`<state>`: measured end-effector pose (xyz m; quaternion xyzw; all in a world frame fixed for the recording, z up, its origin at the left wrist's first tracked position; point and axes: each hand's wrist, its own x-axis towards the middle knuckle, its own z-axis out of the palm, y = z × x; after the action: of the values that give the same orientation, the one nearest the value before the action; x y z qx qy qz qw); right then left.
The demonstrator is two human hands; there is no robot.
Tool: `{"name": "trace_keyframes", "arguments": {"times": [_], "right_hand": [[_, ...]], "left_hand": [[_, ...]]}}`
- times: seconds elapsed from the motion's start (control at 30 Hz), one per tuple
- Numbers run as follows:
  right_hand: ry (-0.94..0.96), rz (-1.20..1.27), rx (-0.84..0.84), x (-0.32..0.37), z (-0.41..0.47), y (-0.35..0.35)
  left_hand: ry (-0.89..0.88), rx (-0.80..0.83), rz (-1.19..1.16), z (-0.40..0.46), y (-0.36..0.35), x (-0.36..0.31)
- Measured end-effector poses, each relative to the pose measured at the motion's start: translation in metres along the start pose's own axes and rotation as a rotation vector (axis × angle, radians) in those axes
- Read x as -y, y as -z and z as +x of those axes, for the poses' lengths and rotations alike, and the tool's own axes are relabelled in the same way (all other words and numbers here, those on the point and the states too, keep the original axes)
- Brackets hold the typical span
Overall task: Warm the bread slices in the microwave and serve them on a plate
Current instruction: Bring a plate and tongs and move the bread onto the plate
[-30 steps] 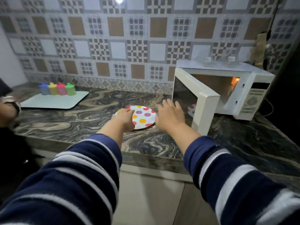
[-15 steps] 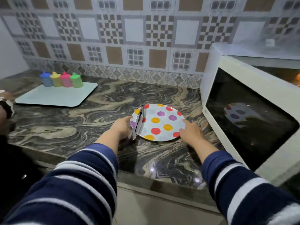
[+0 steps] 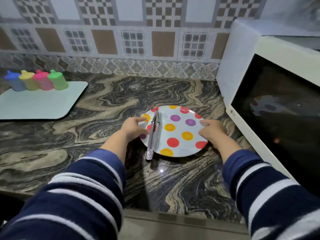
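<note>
A round white plate with red, yellow and purple dots lay on the dark marbled stone table, near its front edge and just beside the open door of the white microwave oven. The dark glass of this door gave back a faint picture of the plate. Across the left part of the plate lay a pair of slim metal tongs, the tips pointing to the wall and the handle end passing over the near rim, above the table.

The left hand was at the left rim of the plate; its fingers reached onto the rim, and the thumb came close to the tongs. The right hand was at the right rim with the fingers curved over the edge. Both seemed to take the plate by its edges, but the grip under the rim was hidden, so I could not tell how firmly they held it. The arms wore navy sleeves with white stripes.

I saw no bread on the plate. Far to the left on the table was a pale flat rectangular tray, and on its back edge stood four small plastic bottles in a row: blue, yellow, pink, green. Behind all was a wall of patterned brown and white tiles.
</note>
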<state>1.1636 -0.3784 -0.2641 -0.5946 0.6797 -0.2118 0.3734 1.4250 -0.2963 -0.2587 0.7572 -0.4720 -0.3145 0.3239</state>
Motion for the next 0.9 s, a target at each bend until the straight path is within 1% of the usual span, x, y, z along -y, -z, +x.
{"name": "trace_keyframes", "arguments": {"times": [0.1,0.2,0.37,0.47,0.6,0.73,0.9], "right_hand": [[-0.023,0.181,0.059,-0.001,-0.002,0.002],[-0.038,0.328,0.093,-0.003,-0.016,0.003],[-0.073,0.412,0.133,-0.012,-0.040,0.010],[-0.051,0.406,0.150,-0.021,-0.059,0.015],[0.003,0.358,0.161,-0.039,-0.096,0.028],[0.047,0.329,0.205,-0.064,-0.141,0.041],[0.057,0.271,0.292,-0.094,-0.207,0.060]], "left_hand": [[0.040,0.003,-0.117,-0.002,-0.002,0.005],[0.039,0.000,-0.211,-0.010,-0.003,0.006],[0.061,-0.013,-0.295,-0.042,0.000,0.004],[0.083,-0.029,-0.357,-0.072,-0.004,0.002],[0.104,-0.079,-0.370,-0.126,-0.013,0.000],[0.123,-0.144,-0.405,-0.194,-0.031,0.003],[0.203,-0.198,-0.425,-0.283,-0.054,0.014]]}}
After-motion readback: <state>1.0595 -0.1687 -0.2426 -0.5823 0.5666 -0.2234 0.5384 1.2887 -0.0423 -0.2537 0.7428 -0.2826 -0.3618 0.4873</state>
